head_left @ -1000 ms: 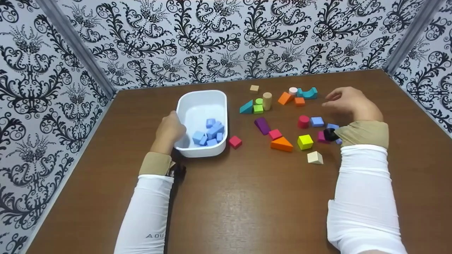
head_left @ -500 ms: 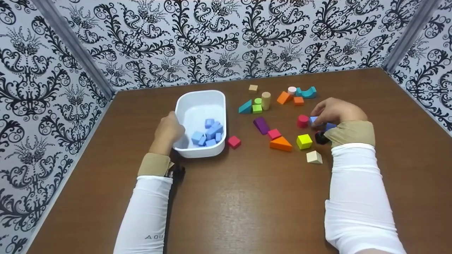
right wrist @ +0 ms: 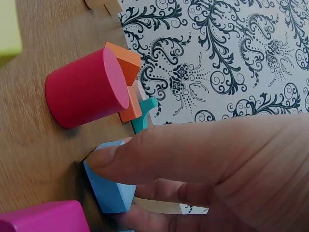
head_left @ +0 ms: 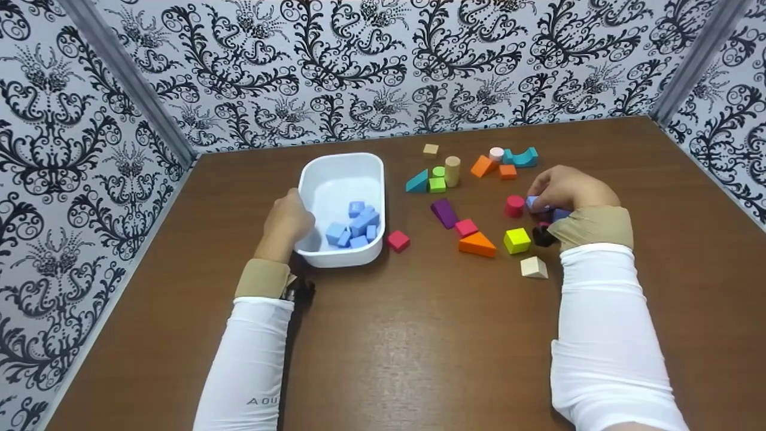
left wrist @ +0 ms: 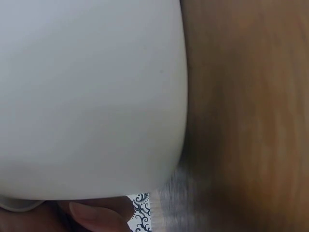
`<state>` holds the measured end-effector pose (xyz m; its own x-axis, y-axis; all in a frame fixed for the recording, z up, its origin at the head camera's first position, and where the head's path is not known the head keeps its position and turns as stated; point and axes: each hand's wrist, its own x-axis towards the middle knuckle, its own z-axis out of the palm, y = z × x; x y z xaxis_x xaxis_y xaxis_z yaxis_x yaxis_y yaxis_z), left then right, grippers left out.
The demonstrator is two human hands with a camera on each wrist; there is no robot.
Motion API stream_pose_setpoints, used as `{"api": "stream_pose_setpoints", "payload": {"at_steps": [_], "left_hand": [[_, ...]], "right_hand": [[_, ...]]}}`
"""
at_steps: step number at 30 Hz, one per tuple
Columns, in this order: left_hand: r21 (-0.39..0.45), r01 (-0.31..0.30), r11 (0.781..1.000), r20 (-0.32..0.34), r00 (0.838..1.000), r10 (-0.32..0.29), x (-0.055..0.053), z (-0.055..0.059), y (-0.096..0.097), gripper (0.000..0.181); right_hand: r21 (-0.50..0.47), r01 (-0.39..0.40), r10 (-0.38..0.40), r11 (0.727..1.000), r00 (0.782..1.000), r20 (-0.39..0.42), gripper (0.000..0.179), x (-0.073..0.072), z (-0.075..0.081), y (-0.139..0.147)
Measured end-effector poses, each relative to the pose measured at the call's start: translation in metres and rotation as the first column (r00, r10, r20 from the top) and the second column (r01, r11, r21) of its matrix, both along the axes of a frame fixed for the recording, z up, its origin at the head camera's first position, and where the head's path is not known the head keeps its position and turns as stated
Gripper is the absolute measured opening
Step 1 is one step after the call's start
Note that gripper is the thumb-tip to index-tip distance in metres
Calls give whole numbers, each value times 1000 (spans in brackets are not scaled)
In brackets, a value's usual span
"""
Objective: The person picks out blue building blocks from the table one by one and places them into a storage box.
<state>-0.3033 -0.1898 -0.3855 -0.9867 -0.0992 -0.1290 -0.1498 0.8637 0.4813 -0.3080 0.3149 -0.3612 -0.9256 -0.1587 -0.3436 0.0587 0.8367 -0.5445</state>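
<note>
My left hand (head_left: 289, 218) grips the left wall of a white plastic tub (head_left: 342, 258), whose outer side fills much of the left wrist view. Several light blue blocks (head_left: 364, 222) lie inside the tub, toward its near right corner. On the right, my right hand (head_left: 573, 187) pinches a blue block (right wrist: 111, 186) between thumb and fingers, low over the table. A red cylinder (right wrist: 87, 89) stands just left of that block. Another blue block (head_left: 561, 214) is partly hidden under my right hand, and a magenta block (right wrist: 46, 217) lies close by.
A yellow cube (head_left: 517, 240) and a cream triangular block (head_left: 534, 267) lie nearer me. Red (head_left: 398, 240), orange (head_left: 477, 244) and purple (head_left: 444, 214) blocks are spread between tub and right hand. Farther back are a wooden cylinder (head_left: 452, 172), green blocks and a teal arch (head_left: 522, 157).
My right hand has come down and left from beside the teal arch to the blue block and now pinches it. My left hand stays on the tub.
</note>
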Motion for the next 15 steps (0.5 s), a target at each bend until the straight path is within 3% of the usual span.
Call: {"api": "stream_pose_setpoints", "payload": {"at_steps": [7, 15], "left_hand": [[-6, -5, 1000, 2, 1000, 5, 0, 0, 0, 63], [-1, -4, 1000, 10, 1000, 4, -1, 0, 0, 62]], "right_hand": [[-2, 22, -22, 1000, 999, -34, 34, 0, 4, -1], [-16, 46, -47, 999, 997, -64, 42, 9, 24, -9]]}}
